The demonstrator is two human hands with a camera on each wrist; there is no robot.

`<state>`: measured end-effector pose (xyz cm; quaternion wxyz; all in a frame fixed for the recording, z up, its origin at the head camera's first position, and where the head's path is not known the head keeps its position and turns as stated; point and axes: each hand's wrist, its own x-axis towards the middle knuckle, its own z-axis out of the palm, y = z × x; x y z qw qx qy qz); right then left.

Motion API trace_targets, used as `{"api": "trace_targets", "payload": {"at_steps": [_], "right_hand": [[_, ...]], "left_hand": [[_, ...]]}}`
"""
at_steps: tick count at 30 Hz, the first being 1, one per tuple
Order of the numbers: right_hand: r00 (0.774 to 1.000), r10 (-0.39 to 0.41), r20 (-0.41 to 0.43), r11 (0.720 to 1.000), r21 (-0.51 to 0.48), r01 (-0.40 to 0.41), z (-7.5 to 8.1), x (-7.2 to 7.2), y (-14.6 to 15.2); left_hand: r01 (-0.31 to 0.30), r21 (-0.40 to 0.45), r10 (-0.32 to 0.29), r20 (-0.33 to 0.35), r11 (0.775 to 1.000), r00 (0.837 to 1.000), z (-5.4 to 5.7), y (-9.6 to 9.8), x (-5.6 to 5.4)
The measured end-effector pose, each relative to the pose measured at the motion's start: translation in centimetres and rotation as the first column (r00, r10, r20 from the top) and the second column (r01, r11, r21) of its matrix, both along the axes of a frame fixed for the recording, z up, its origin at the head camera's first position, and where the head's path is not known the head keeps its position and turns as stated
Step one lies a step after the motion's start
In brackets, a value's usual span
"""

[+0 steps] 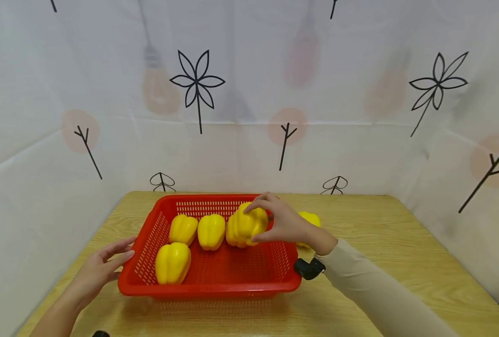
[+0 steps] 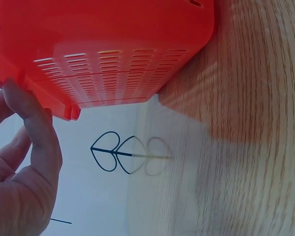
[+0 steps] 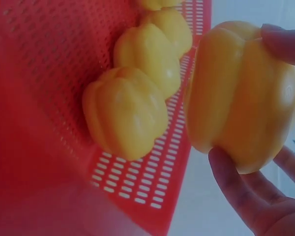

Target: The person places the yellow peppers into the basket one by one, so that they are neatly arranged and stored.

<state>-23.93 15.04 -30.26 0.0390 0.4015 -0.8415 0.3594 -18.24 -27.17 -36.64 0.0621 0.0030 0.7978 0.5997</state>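
My right hand point(image 1: 289, 220) holds a yellow bell pepper point(image 3: 238, 98) between thumb and fingers, raised over the right back part of a red plastic basket point(image 1: 215, 289). In the head view the held pepper overlaps another bell pepper point(image 3: 125, 113) lying inside against the back wall. Other yellow bell peppers are in the basket: one at the back left point(image 1: 184, 229), one at the back middle point(image 1: 211, 232) and a front-left pepper point(image 1: 172, 263). At the left rim, my left hand point(image 1: 95, 271) touches the basket's outer edge with relaxed fingertips.
One more yellow bell pepper point(image 1: 309, 218) lies on the wooden table point(image 1: 371, 252) right of the basket, partly hidden by my right hand. A white patterned cloth point(image 1: 241, 154) hangs behind and at both sides. A black wrist device point(image 1: 309, 268) shows at the right sleeve.
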Motion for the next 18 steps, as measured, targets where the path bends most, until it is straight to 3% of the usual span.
{"api": "trace_targets", "payload": {"at_steps": [18], "right_hand": [[0.997, 0.046, 0.068, 0.994, 0.093, -0.052, -0.7, -1.3, -4.2]], "left_hand": [[-0.003, 0.014, 0.003, -0.014, 1.0, 1.0, 0.0, -0.1, -0.1]]}}
